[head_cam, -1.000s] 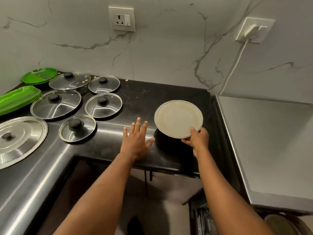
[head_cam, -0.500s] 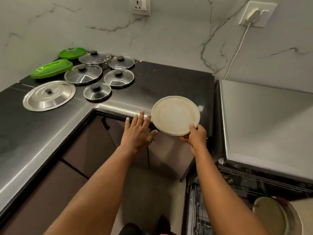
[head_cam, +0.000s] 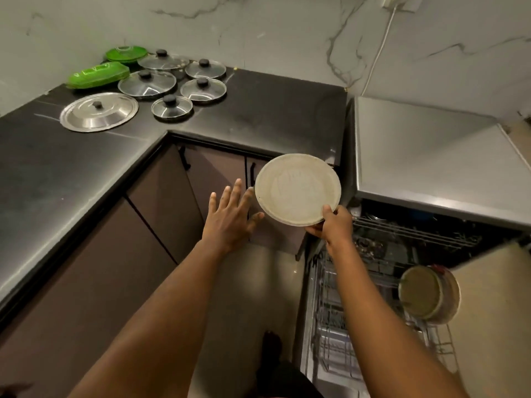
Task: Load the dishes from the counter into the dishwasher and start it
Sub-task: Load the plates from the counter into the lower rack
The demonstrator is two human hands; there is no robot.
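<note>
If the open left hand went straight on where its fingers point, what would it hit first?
Likely the brown cabinet door below the black countertop; the left hand would pass just beside the round cream plate, though depth is unclear.

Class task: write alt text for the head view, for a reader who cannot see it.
The right hand grips a pale plate by its rim beside the open dishwasher; the left hand is open next to it. Lids and green plates lie on the dark counter.
</note>
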